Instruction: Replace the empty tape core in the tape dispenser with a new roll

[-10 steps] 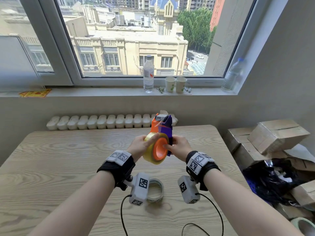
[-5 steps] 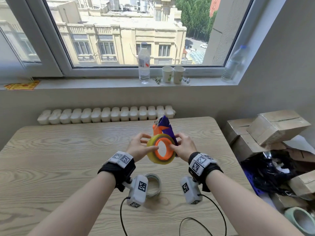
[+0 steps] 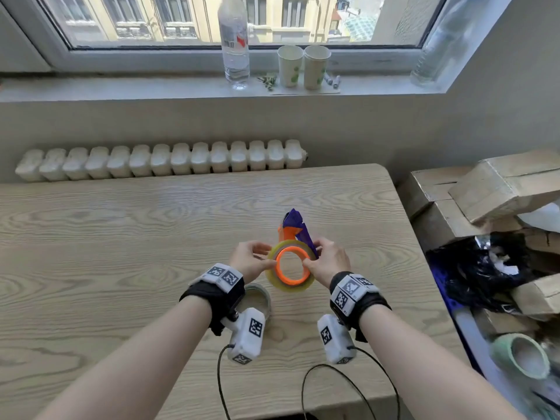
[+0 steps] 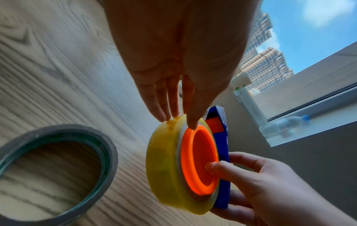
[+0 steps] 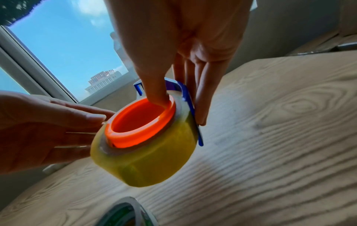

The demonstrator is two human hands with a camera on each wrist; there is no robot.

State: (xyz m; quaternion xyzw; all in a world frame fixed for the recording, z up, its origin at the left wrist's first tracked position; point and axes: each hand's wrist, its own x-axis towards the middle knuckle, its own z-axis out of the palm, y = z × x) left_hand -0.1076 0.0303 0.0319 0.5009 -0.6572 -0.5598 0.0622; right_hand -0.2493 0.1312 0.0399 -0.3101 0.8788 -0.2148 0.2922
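A purple-blue tape dispenser (image 3: 292, 219) with an orange hub (image 4: 197, 188) hangs above the wooden table (image 3: 121, 237). A yellow tape roll (image 3: 291, 287) sits around the hub. My left hand (image 3: 268, 255) pinches the roll's left rim, fingers on its outer face and thumb at the hub's edge. My right hand (image 3: 312, 254) grips the dispenser, thumb inside the hub (image 5: 135, 136) and fingers behind the blue plate (image 5: 190, 100). The empty grey core (image 3: 260, 294) lies flat on the table under my left wrist, partly hidden.
Cardboard boxes (image 3: 500, 189) and a black bag (image 3: 485, 268) are piled right of the table. A green tape roll (image 3: 521, 356) lies at the lower right. A bottle (image 3: 233, 40) and two paper cups (image 3: 303, 66) stand on the windowsill.
Both hands have lowered the dispenser toward the table and tilted it, so the orange hub's open face now points at me. The empty core has stayed in place.
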